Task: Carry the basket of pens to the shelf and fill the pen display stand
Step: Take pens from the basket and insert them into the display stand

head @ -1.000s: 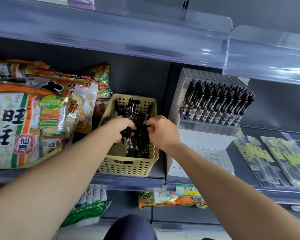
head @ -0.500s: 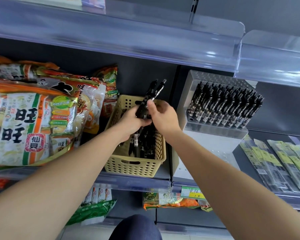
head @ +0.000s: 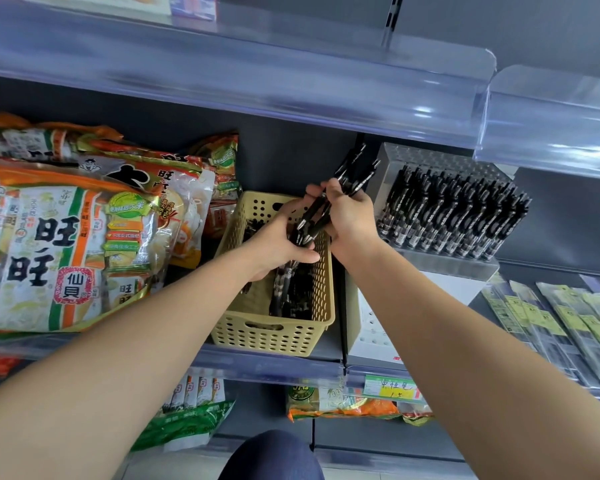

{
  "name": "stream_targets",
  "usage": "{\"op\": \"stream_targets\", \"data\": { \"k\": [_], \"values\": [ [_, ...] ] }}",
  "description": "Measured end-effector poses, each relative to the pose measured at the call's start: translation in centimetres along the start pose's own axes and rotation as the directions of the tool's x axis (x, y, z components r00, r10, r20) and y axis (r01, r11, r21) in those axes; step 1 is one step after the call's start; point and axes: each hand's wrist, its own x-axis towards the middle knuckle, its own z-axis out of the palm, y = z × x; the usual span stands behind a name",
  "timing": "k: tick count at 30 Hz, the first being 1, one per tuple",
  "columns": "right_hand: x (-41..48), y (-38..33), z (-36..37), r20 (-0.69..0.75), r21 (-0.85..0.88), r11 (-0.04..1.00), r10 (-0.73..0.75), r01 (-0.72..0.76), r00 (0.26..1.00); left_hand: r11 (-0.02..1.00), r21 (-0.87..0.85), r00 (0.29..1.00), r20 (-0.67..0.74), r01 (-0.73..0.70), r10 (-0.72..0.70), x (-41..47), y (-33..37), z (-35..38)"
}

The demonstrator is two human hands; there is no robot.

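Shop shelving fills the view: a dark shelf (head: 274, 356) with large snack bags (head: 49, 254) at the left and flat packets (head: 551, 317) at the far right. Between them the white pen display stand (head: 426, 282) has its far tier packed with black pens (head: 447, 216), while the near tier's holes look unfilled. Just left of it, close beside, sits the beige basket (head: 274, 337), set down on the shelf with loose pens in it.

A second ago both hands were low inside the basket, gathering. Now they are up above its far rim. The right hand (head: 350, 216) is clenched round the middle of a bundle of pens (head: 355, 171), whose upper ends tilt toward the stand. The left hand (head: 278, 244) is curled round the bundle's lower ends, steadying them.

So the carrying looks done and a fresh handful is out of the basket — filling the stand's empty holes seems to be the step in hand. The bundle is not yet over the stand, and several pens held at once could slip or splay.
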Motion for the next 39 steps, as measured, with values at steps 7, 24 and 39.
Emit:
{"op": "stream_targets", "data": {
  "k": [7,24,39],
  "values": [
    [-0.4,0.2,-0.3,-0.040,0.003,0.995,-0.103,0.103,0.994,0.991,0.003,0.989,0.061,0.134,-0.134,-0.5,0.4,-1.3],
    [-0.7,3.1,-0.9,0.159,-0.422,0.890,-0.116,0.174,0.980,0.879,-0.464,0.976,-0.219,-0.112,0.009,0.4,3.8,-1.8],
    [-1.2,3.8,0.6,0.132,-0.219,0.976,0.051,-0.021,0.990,0.973,-0.230,0.873,-0.468,0.035,-0.141,-0.3,4.4,1.5]
  ]
}}
